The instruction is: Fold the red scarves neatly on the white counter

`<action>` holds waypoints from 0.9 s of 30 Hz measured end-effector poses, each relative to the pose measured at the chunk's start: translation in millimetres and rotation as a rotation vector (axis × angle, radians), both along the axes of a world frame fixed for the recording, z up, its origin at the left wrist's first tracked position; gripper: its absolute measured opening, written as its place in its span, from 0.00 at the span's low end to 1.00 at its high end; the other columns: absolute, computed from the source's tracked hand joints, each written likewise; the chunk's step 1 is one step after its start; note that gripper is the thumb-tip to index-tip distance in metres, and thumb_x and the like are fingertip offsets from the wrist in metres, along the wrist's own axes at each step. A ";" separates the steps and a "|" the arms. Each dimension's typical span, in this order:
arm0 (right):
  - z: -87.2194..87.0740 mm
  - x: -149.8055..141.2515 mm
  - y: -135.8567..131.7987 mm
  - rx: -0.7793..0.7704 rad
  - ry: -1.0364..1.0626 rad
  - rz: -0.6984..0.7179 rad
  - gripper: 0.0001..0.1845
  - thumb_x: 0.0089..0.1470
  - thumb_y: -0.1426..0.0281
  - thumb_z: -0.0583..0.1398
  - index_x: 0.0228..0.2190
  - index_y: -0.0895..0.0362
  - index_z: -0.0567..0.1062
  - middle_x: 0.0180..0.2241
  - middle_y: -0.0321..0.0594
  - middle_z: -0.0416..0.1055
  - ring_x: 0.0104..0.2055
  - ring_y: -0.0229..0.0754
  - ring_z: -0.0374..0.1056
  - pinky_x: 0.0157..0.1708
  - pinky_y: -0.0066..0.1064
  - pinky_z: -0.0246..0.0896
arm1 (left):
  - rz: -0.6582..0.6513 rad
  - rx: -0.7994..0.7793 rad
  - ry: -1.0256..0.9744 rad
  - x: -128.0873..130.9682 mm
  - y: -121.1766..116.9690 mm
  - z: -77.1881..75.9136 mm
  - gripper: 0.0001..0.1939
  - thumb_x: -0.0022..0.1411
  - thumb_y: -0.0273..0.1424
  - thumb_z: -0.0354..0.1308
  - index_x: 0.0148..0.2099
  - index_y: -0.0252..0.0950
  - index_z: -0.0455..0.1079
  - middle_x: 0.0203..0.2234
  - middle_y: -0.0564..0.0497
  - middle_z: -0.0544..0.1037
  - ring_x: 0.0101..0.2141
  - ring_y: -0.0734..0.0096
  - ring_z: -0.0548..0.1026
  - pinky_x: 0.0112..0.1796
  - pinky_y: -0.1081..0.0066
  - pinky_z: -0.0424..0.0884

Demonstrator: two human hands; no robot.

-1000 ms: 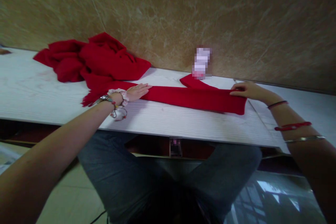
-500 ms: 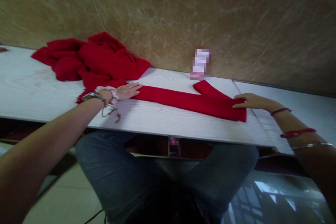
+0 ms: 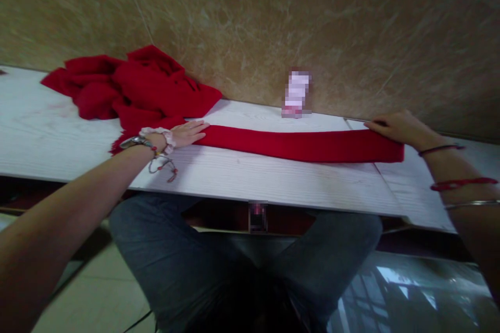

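Observation:
A long, flat folded strip of red cloth (image 3: 297,144) lies across the white wood-grain board. It runs into a crumpled heap of red cloth (image 3: 144,86) on the left, and a frayed edge shows near my left wrist. My left hand (image 3: 189,133) rests flat on the strip's left end, fingers stretched out. At the far right end, my right hand (image 3: 400,127) has its fingers closed on the strip's upper corner. Part of that grip is hidden behind the hand.
Behind the white board (image 3: 242,179) rises a marbled brown wall (image 3: 250,26). A blurred-out pale object (image 3: 297,93) stands against it, beyond the strip. A seam crosses the board at the right. My knees are below its front edge.
My right hand has moved right and away from me, drawing the strip's end along. The folded-back tail behind the strip no longer shows. My left hand stays put on the cloth.

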State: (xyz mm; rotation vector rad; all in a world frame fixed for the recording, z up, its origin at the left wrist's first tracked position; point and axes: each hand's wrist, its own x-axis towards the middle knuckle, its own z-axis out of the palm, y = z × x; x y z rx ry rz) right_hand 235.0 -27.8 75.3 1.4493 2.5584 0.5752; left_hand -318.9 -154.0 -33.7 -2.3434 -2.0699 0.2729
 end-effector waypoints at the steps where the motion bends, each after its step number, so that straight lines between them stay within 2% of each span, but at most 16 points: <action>1: -5.5 -6.0 1.3 -0.013 -0.017 0.012 0.22 0.56 0.62 0.47 0.34 0.62 0.75 0.33 0.51 0.74 0.34 0.47 0.68 0.32 0.33 0.56 | 0.012 0.022 0.007 2.5 -0.8 0.9 0.27 0.66 0.36 0.32 0.63 0.28 0.47 0.60 0.42 0.52 0.59 0.64 0.49 0.55 0.67 0.49; 4: -28.0 -22.1 10.7 -0.061 -0.039 0.039 0.23 0.56 0.61 0.46 0.34 0.61 0.76 0.32 0.50 0.75 0.34 0.49 0.69 0.33 0.34 0.57 | 0.029 0.094 0.034 17.9 -3.4 6.7 0.25 0.65 0.32 0.35 0.60 0.26 0.53 0.57 0.40 0.58 0.58 0.64 0.54 0.55 0.68 0.52; 7: -46.5 -29.7 23.4 -0.100 -0.020 0.023 0.23 0.55 0.60 0.46 0.34 0.59 0.76 0.32 0.48 0.75 0.34 0.50 0.69 0.33 0.36 0.58 | -0.013 0.168 0.027 45.2 -3.3 14.3 0.24 0.65 0.35 0.36 0.59 0.30 0.56 0.57 0.41 0.58 0.56 0.62 0.58 0.54 0.67 0.54; 9: -51.0 -30.0 28.8 -0.118 -0.008 0.000 0.23 0.55 0.60 0.47 0.34 0.60 0.76 0.33 0.48 0.75 0.35 0.50 0.69 0.34 0.36 0.58 | -0.044 0.203 -0.026 64.9 -0.5 15.8 0.25 0.66 0.38 0.35 0.59 0.33 0.55 0.59 0.43 0.55 0.56 0.62 0.57 0.54 0.66 0.54; 12: -47.7 -23.9 29.3 -0.138 0.042 0.000 0.24 0.56 0.59 0.46 0.34 0.60 0.76 0.34 0.48 0.74 0.36 0.48 0.69 0.35 0.35 0.58 | -0.007 0.149 -0.076 82.1 5.8 10.6 0.25 0.66 0.40 0.33 0.62 0.37 0.51 0.60 0.46 0.53 0.59 0.62 0.51 0.54 0.62 0.52; 14: -43.6 -15.8 25.6 -0.159 0.076 0.023 0.23 0.55 0.58 0.46 0.34 0.58 0.76 0.33 0.46 0.74 0.36 0.47 0.68 0.35 0.33 0.58 | 0.036 0.109 -0.081 79.3 8.0 4.9 0.25 0.66 0.40 0.33 0.63 0.40 0.48 0.61 0.48 0.51 0.60 0.61 0.48 0.55 0.59 0.50; 17: -43.2 -0.2 18.0 -0.205 0.098 0.074 0.23 0.55 0.58 0.47 0.32 0.57 0.76 0.33 0.44 0.75 0.35 0.45 0.68 0.34 0.32 0.58 | 0.047 0.111 -0.072 55.5 4.6 -2.1 0.26 0.66 0.40 0.32 0.64 0.39 0.46 0.61 0.49 0.50 0.60 0.63 0.48 0.55 0.61 0.48; 22: -60.7 13.7 8.3 -0.271 0.073 0.109 0.25 0.56 0.55 0.46 0.32 0.57 0.75 0.31 0.44 0.75 0.34 0.45 0.69 0.34 0.32 0.59 | 0.055 0.120 -0.037 7.1 -8.1 -4.9 0.28 0.64 0.37 0.31 0.63 0.31 0.49 0.60 0.46 0.53 0.59 0.65 0.51 0.55 0.66 0.50; 24: -66.2 10.8 7.5 -0.270 0.046 0.109 0.25 0.57 0.54 0.46 0.33 0.58 0.74 0.31 0.46 0.75 0.35 0.46 0.70 0.35 0.32 0.59 | 0.037 0.119 -0.022 2.2 -9.2 -0.4 0.28 0.63 0.36 0.31 0.62 0.29 0.51 0.59 0.45 0.56 0.58 0.65 0.53 0.55 0.67 0.51; 27: -63.8 4.2 9.8 -0.202 -0.013 0.053 0.27 0.58 0.54 0.43 0.33 0.59 0.74 0.30 0.49 0.74 0.34 0.47 0.70 0.34 0.35 0.60 | -0.013 0.093 0.034 16.8 -4.3 11.9 0.28 0.62 0.35 0.33 0.59 0.25 0.55 0.57 0.41 0.59 0.57 0.64 0.56 0.55 0.68 0.51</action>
